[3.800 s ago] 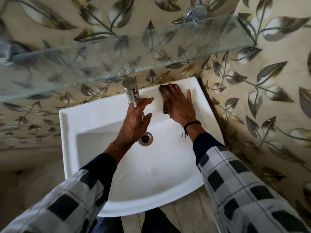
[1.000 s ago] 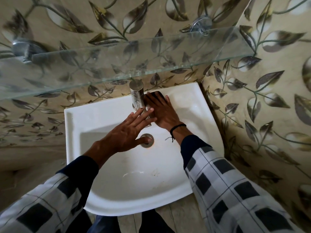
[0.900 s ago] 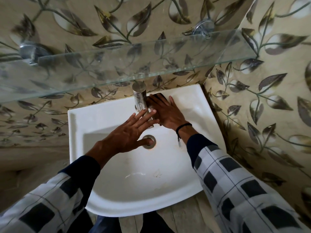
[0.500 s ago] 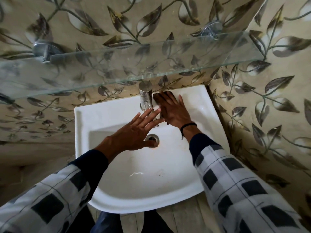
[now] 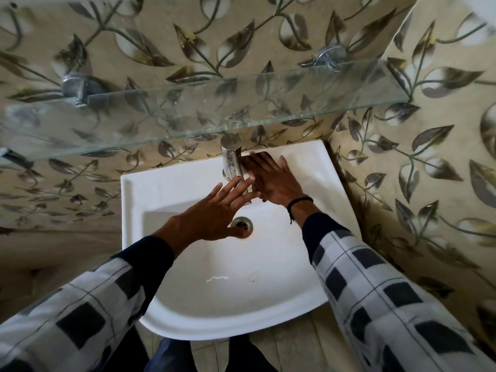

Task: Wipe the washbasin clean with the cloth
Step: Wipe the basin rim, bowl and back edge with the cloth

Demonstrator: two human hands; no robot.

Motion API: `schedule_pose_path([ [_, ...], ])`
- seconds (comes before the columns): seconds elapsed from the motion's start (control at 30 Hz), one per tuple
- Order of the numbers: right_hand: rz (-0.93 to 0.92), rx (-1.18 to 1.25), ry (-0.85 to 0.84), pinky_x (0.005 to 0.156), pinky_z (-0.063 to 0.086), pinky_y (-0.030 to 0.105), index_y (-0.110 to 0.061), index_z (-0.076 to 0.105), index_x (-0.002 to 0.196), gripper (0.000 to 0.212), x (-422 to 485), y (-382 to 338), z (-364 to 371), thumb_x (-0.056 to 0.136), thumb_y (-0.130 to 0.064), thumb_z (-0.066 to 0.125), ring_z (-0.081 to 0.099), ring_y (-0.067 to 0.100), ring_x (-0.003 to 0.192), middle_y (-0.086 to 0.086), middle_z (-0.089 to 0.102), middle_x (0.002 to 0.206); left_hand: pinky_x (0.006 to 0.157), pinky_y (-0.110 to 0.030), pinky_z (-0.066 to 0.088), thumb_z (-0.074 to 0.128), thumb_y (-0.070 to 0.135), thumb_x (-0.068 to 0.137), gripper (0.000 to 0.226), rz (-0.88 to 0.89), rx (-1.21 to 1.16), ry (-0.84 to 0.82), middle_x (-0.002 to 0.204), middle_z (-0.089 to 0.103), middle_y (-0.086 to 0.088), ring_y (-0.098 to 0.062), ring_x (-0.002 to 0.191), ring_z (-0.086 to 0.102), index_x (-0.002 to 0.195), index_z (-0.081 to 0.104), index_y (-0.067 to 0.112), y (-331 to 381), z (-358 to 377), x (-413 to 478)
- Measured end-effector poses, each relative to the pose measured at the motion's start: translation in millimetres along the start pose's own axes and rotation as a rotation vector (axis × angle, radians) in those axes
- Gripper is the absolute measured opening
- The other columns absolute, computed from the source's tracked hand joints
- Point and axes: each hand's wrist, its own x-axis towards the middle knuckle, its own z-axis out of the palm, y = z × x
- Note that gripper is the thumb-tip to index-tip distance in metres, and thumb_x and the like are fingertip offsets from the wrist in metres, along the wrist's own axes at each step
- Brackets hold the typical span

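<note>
I had the right hand pressed flat on the back ledge of the washbasin, just right of centre in the frame, fingers spread and butted against the chrome tap. The cloth was almost wholly hidden under that palm; I took a dark edge at the fingertips to be part of it, but I could not tell how much of it the hand was pinning. That was a flat press, not a clenched grasp.

The left hand hung open and empty over the middle of the bowl, fingers splayed toward the tap's spout, thumb lying just over the drain.

My worries were these. With the hand so tight against the tap, I judged a stroke leftward could jam the fingers on its base and bunch the cloth, leaving the strip behind the tap unwiped. A loose cloth could also slide off the ledge toward the open drain. The glass shelf jutted out above the tap across the upper frame, so a raised hand could knock its edge. Pale smears in the lower bowl looked untouched, so I judged much of the wiping remained.
</note>
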Motion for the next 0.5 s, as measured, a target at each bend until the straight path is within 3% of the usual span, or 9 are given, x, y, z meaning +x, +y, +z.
schedule_pose_path([
  [0.1, 0.139, 0.093, 0.052, 0.118, 0.002, 0.055, -0.035, 0.009, 0.156, 0.069, -0.2, -16.0, 3.9, 0.098, -0.033, 0.046, -0.001, 0.019, 0.151, -0.008, 0.003, 0.165, 0.121, -0.046, 0.008, 0.054, 0.069, 0.086, 0.097, -0.002, 0.024, 0.001, 0.163, -0.021, 0.002, -0.025, 0.151, -0.015, 0.155, -0.004, 0.031, 0.2, -1.2, -0.1],
  [0.27, -0.042, -0.039, -0.043, 0.119, 0.004, 0.057, -0.027, 0.006, 0.157, 0.094, 0.0, -7.8, -5.0, 0.085, -0.03, 0.066, 0.0, 0.02, 0.151, -0.004, 0.003, 0.165, 0.118, -0.048, 0.019, 0.058, 0.069, 0.082, 0.1, 0.015, 0.069, 0.024, 0.165, -0.008, -0.002, -0.028, 0.152, -0.002, 0.157, 0.007, 0.027, -1.0, -6.4, -1.8],
  [0.5, 0.002, 0.024, 0.052, 0.121, 0.008, 0.053, -0.025, 0.012, 0.157, 0.064, 5.5, -25.2, 8.6, 0.1, -0.03, 0.041, 0.004, 0.024, 0.151, -0.004, 0.008, 0.165, 0.119, -0.048, 0.018, 0.06, 0.069, 0.082, 0.103, -0.001, 0.043, 0.019, 0.164, -0.015, -0.001, -0.027, 0.151, -0.009, 0.157, 0.005, 0.026, 1.9, -1.2, 0.4],
])
